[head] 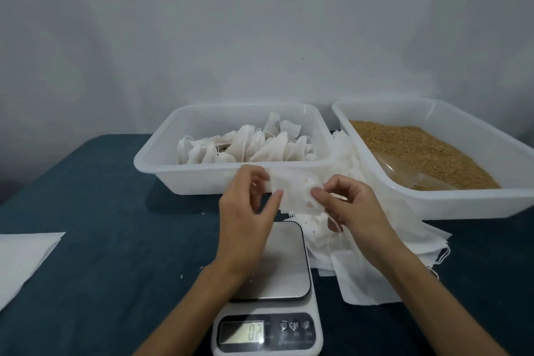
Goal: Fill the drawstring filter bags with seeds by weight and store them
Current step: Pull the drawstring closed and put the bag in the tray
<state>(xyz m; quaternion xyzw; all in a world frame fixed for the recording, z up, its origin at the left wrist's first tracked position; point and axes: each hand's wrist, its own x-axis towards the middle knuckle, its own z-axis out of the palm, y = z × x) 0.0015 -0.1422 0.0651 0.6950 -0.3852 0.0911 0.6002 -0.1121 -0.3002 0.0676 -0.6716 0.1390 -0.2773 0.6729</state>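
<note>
Both hands hold one white filter bag (291,191) in the air above the far edge of the kitchen scale (284,266). My left hand (245,208) pinches its left edge, and my right hand (344,205) pinches its right edge. The scale's display (241,332) shows digits that look like 02. A white tub (161,153) behind the hands holds several filled, tied bags (245,144). A second white tub (474,205) at the right holds golden-brown seeds (419,147). A loose pile of empty bags (372,266) lies between the scale and the seed tub.
The table has a dark blue cloth (115,240). A white sheet (23,260) lies at the left edge. A few stray seeds dot the cloth left of the scale. A pale wall stands close behind the tubs.
</note>
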